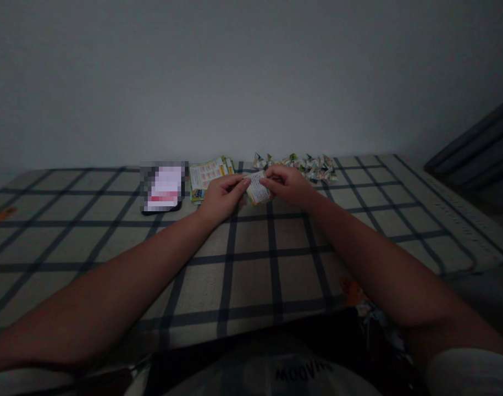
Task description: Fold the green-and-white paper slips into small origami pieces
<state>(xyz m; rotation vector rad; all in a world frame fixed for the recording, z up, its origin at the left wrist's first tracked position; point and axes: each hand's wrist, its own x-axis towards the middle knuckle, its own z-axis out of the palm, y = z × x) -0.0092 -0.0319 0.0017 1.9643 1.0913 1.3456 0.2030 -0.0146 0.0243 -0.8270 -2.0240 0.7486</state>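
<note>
A small printed paper, white with lines of text and a greenish lower edge, is held above the checked cloth between both hands. My left hand pinches its left edge between thumb and fingers. On the right edge, the thumb and curled fingers of my right hand grip it. Behind my left hand lies a stack of printed sheets in green, white and yellow. Just beyond my right hand is a cluster of small folded paper pieces, partly hidden by that hand.
A phone with a lit, blurred screen lies left of the stack. The checked cloth covers the table up to the grey wall. Orange patches show at the left edge and near my right forearm. Dark striped fabric stands at the right.
</note>
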